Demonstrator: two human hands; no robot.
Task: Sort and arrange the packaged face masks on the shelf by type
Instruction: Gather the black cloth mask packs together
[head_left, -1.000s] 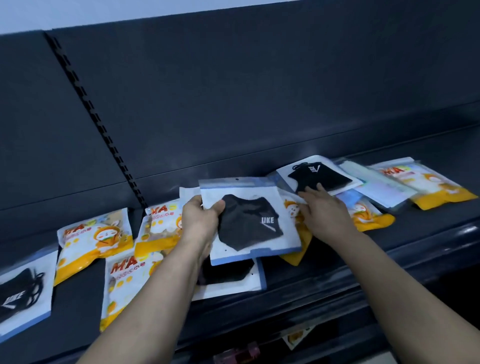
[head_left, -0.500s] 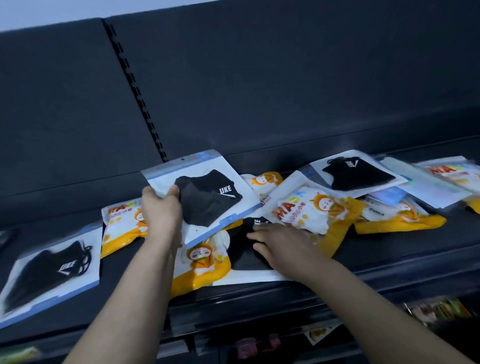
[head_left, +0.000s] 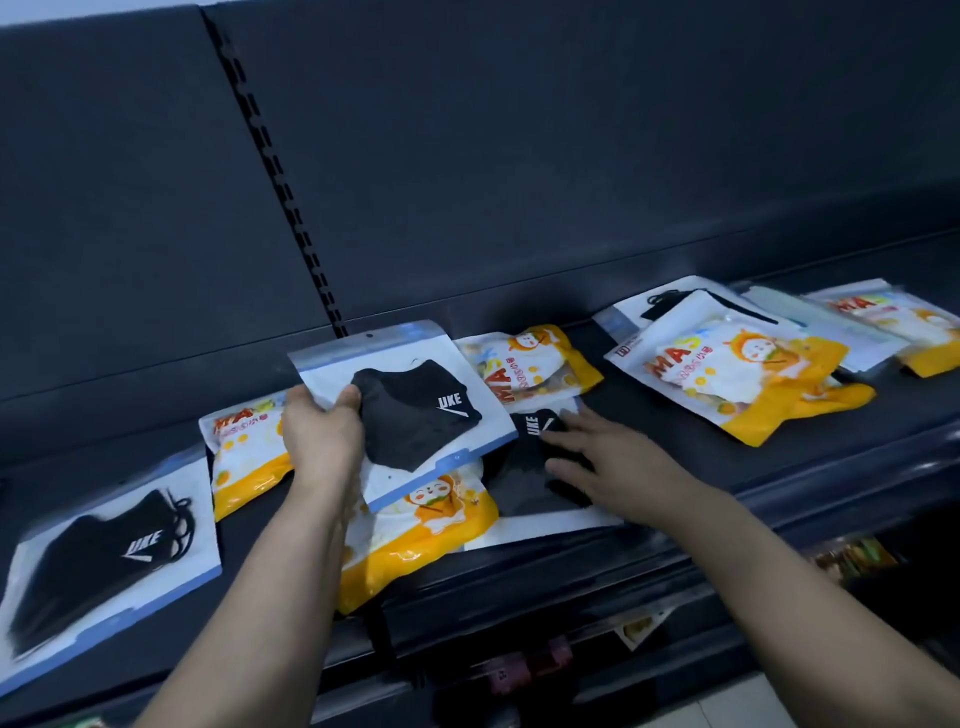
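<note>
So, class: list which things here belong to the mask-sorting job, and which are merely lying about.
Job: upper UKE pack gripped by the left hand; lower UKE pack under the right hand; yellow cartoon packs; shelf.
Lying about: lower-shelf packets; slotted wall strip.

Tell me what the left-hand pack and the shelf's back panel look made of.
The held pack: probably glossy clear plastic film over a white insert, judging by its sheen and translucent top strip; the mask inside looks matte fabric. The back panel: apparently matte painted metal, given its slotted upright.
</note>
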